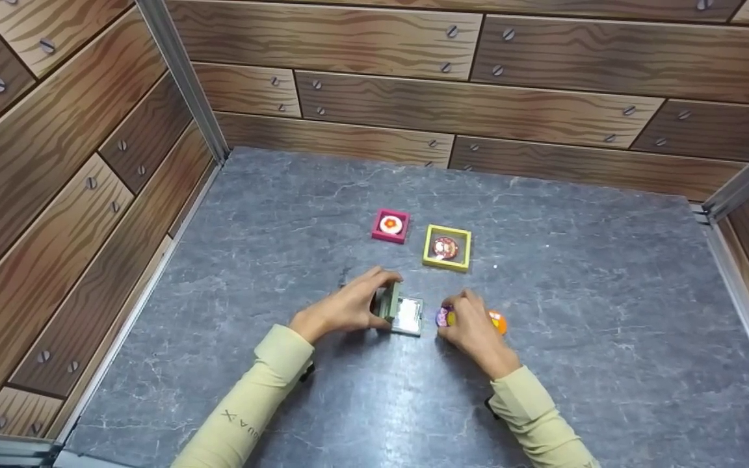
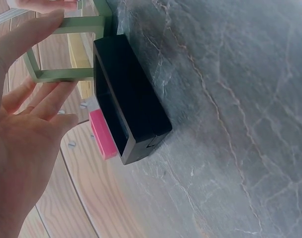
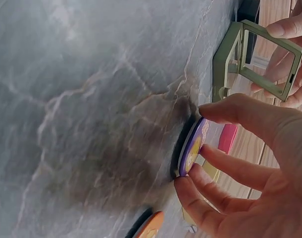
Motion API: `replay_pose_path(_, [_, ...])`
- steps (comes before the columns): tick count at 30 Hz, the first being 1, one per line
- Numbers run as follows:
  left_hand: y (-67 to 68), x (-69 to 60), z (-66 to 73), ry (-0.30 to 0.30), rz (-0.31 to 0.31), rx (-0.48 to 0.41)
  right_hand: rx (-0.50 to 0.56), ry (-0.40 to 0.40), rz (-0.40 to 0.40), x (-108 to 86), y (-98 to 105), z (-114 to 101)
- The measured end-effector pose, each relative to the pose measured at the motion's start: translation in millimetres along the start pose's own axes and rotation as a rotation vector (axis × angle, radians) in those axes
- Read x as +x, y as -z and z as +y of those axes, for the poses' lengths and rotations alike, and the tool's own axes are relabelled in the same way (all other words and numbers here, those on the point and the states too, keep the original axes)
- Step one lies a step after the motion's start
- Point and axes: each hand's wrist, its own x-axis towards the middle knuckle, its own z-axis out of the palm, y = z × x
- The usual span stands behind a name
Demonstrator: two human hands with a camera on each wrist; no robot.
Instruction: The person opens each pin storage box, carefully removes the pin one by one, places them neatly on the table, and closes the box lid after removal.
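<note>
My left hand point(image 1: 352, 304) grips the raised lid of a small green hinged display case point(image 1: 408, 317), thumb on one edge and fingers on the opposite one. The case stands open on the table, with a clear window in its frame point(image 3: 267, 59). Just right of it, my right hand point(image 1: 473, 328) pinches a round purple badge point(image 3: 192, 148) by its rim, close above or at the tabletop; I cannot tell which. An orange round badge point(image 1: 498, 321) lies beside the right hand, partly hidden by it. Close by the left hand stands a black case point(image 2: 136, 99), hidden in the head view.
Farther back on the grey marbled table point(image 1: 595, 312) lie a pink case point(image 1: 376, 233) with a flower badge and a yellow case point(image 1: 446, 264) with a red badge inside. Wood-patterned walls point(image 1: 374, 91) with metal corner posts point(image 1: 183, 71) border the table.
</note>
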Motion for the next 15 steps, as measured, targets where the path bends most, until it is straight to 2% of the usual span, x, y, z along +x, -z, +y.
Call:
replay_pose_path(7, [1.3, 0.0, 0.6, -0.005, -0.007, -0.001, 0.016, 0.033, 0.027, 0.0, -0.9, 1.9])
replay_pose_path(15, [0.7, 0.0, -2.3, -0.009, -0.013, -0.013, 0.019, -0.004, -0.008, -0.1, -0.6, 2.9])
